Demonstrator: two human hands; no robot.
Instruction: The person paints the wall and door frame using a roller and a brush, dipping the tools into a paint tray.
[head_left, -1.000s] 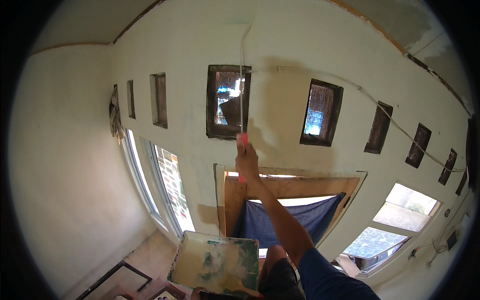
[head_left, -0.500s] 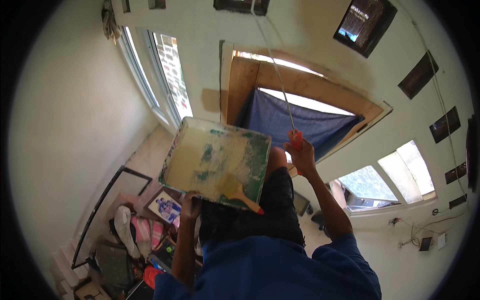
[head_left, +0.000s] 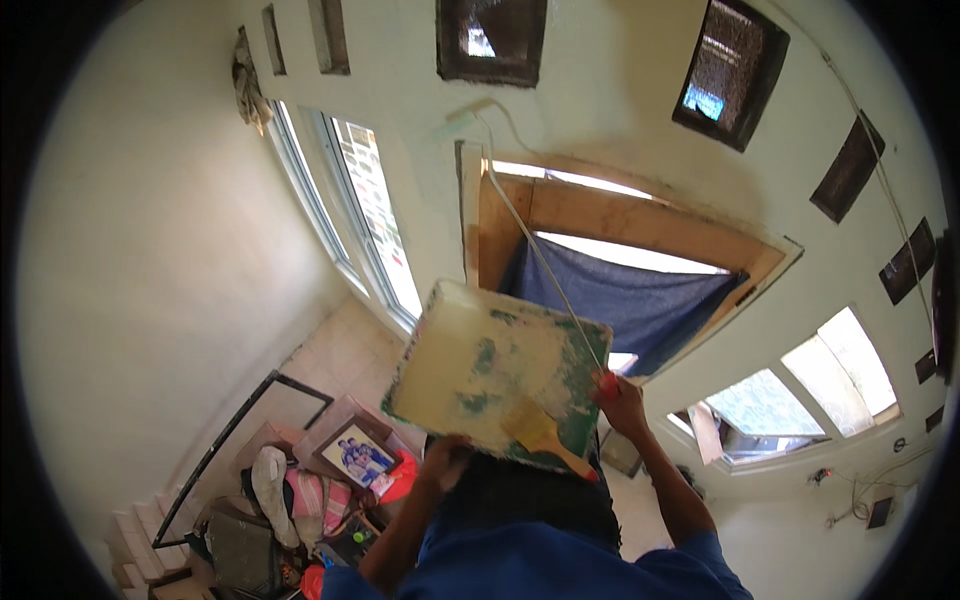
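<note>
My left hand grips the near edge of a square paint tray, its green surface smeared with cream paint. Across the tray's near right corner lies a paintbrush, its wide bristles paint-coated and its wooden handle red at the tip. Beside the tray's right edge, my right hand is closed round the red handle of a paint roller. The roller's long thin rod runs up past the doorway to a pale head at the wall above the door's left corner. Whether the head touches the wall is hard to tell.
Ahead is a wooden door frame hung with a blue cloth. Framed photo, clothes and bags are piled at lower left, near a black railing and steps. Windows stand on both sides; dark square openings pierce the upper wall.
The view has shifted, with the tray and my hands now lower and farther right in it. My right hand is closer to the tray, and the roller's head has come into view.
</note>
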